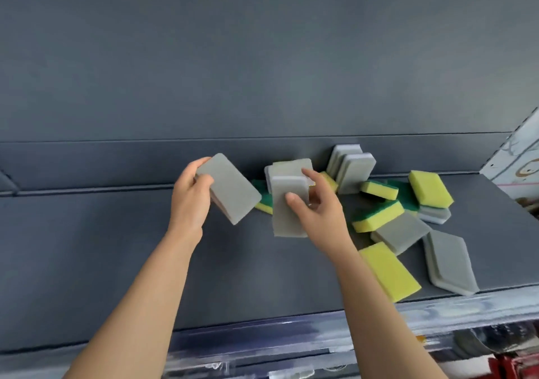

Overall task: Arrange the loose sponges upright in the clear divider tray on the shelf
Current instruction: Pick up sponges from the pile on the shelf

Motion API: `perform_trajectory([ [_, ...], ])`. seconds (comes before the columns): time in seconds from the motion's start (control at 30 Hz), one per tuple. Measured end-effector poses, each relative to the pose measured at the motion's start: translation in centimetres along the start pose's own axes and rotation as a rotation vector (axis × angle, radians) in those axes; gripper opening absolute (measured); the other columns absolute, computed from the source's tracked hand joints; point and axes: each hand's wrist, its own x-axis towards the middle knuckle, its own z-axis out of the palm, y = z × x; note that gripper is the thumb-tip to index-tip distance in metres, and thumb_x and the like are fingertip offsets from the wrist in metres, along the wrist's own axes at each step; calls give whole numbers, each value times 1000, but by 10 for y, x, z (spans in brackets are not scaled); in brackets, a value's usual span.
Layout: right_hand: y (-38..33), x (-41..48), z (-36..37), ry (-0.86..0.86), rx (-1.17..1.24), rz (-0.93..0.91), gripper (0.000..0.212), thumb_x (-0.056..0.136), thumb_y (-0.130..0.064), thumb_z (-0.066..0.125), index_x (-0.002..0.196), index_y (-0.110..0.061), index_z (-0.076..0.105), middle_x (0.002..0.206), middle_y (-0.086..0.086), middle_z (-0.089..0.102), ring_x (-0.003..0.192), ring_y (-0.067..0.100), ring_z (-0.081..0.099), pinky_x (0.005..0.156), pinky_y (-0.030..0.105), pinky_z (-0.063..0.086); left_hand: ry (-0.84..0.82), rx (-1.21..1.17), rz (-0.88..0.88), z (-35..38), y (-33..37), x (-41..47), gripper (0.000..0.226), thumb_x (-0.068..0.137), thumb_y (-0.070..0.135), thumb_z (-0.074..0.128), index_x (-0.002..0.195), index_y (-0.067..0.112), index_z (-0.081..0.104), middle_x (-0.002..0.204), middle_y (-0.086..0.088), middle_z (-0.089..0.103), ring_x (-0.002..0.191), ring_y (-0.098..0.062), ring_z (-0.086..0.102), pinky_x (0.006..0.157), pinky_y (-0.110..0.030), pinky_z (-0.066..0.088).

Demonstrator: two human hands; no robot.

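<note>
My left hand (191, 200) grips a grey sponge (230, 189), held tilted above the dark shelf (116, 247). My right hand (313, 203) holds a small stack of grey sponges (287, 197) standing upright on the shelf near its middle. To the right lie several loose sponges: yellow-and-green ones (377, 215) and flat grey ones (450, 262). Two grey sponges (350, 171) lean upright against the back wall. No clear divider tray is visible on the shelf.
The shelf's front edge carries a clear plastic price strip (291, 340). A yellow sponge (389, 270) lies close to that edge. A pale printed box (516, 160) stands at the far right. The dark back wall (262, 57) rises behind the shelf.
</note>
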Motion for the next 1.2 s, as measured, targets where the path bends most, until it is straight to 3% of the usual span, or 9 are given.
perform_trajectory([
  [0.13,-18,-5,41,-73,77,-36,41,86,-36,65,124,-43,49,79,-17,50,75,-2,49,67,7,39,48,24,-69,-47,-11,-14,33,84,18,41,87,45,59,88,13,60,77,-10,50,59,-28,38],
  [0.23,-33,-14,77,-163,102,-53,40,86,-36,65,121,-46,50,83,-11,53,76,2,49,68,6,40,92,43,-89,-90,-23,-23,28,88,19,42,101,36,59,95,5,59,81,-15,50,59,-29,39],
  [0.4,-63,-38,144,-289,116,-91,39,86,-36,65,122,-44,50,86,-10,56,78,7,52,73,19,44,193,52,-78,-172,-36,-40,24,90,14,44,103,31,56,95,4,59,76,-14,52,57,-28,41],
  [0.6,-103,-81,233,-405,128,-93,39,86,-40,63,123,-43,50,88,-11,56,78,4,52,72,19,42,312,38,-95,-283,-45,-61,16,90,17,50,93,33,53,94,3,58,80,-18,54,56,-30,44],
  [0.8,-143,-129,328,-494,113,-94,39,85,-44,63,122,-44,51,83,-14,53,73,0,50,67,17,40,386,-21,-90,-393,-45,-85,21,93,16,49,94,35,60,100,0,60,86,-21,61,54,-32,49],
  [0.93,-170,-160,385,-546,119,-128,39,85,-45,63,122,-41,51,84,-15,54,73,-1,51,65,17,39,389,-7,-78,-454,-47,-98,29,93,15,49,89,40,63,97,2,61,86,-20,60,61,-35,49],
  [1.2,-221,-195,484,-669,114,-172,41,84,-48,63,123,-42,51,88,-18,54,78,-3,52,63,15,38,476,-15,-84,-557,-48,-105,27,94,17,48,95,39,64,100,0,64,82,-19,60,54,-26,48],
])
